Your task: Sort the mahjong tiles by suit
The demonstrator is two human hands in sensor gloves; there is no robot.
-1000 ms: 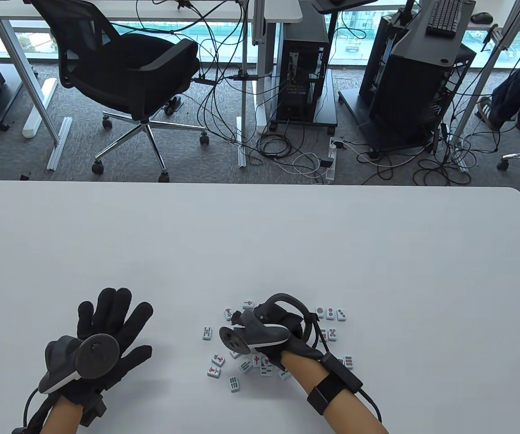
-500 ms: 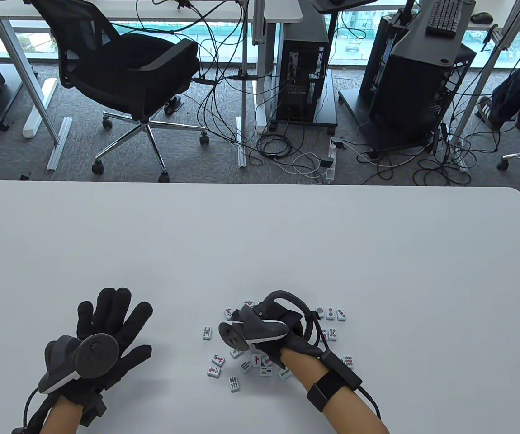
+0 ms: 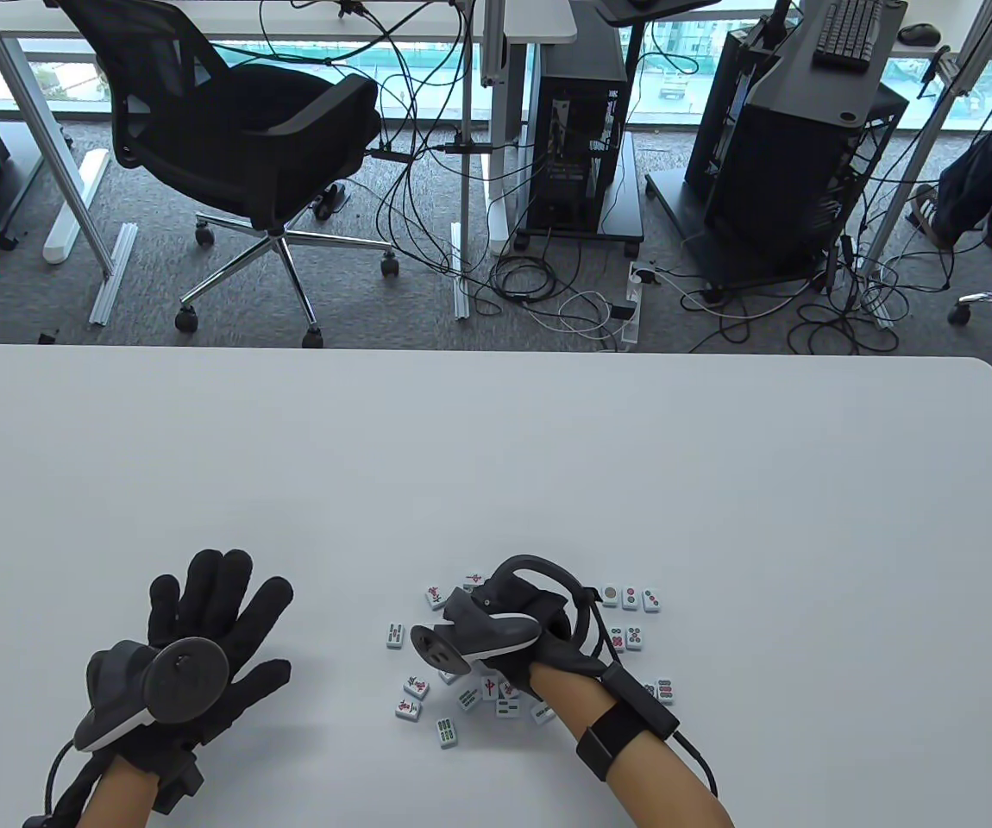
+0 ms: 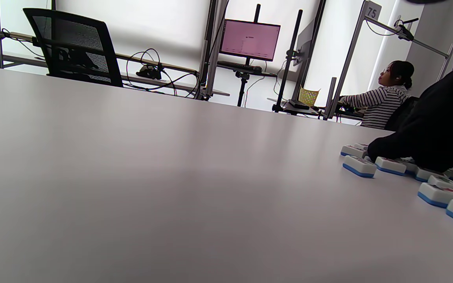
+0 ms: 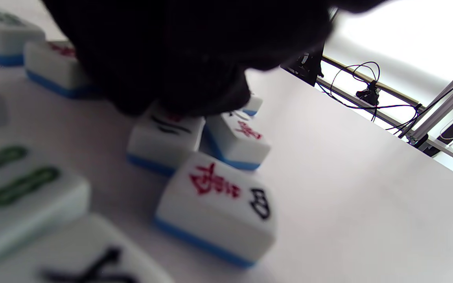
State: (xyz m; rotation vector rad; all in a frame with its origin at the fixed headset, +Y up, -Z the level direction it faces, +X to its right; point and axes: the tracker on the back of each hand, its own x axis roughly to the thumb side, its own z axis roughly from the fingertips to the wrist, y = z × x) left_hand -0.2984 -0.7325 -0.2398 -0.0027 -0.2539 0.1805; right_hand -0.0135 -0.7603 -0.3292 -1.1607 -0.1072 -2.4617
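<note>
Several white mahjong tiles with blue backs (image 3: 630, 595) lie face up in a loose cluster near the front of the white table (image 3: 548, 448). My right hand (image 3: 483, 608) hovers low over the cluster's middle, its fingers hidden under the tracker. In the right wrist view the gloved fingertips (image 5: 179, 98) come down on both sides of a character tile (image 5: 163, 131), apparently pinching it. A second character tile (image 5: 236, 137) touches it and a third (image 5: 214, 204) lies nearer. My left hand (image 3: 211, 621) lies flat on the table left of the tiles, fingers spread, holding nothing.
A bamboo tile (image 3: 395, 635) marks the cluster's left edge, and three dot tiles form a row at its right. The left wrist view shows the tiles (image 4: 358, 166) low at right. Beyond the far edge are an office chair (image 3: 237, 129), cables and computer towers. A person (image 4: 383, 102) sits in the background.
My right hand has shifted slightly left and toward me over the tiles, its tracker tipping down. The left hand and the visible tiles have not moved.
</note>
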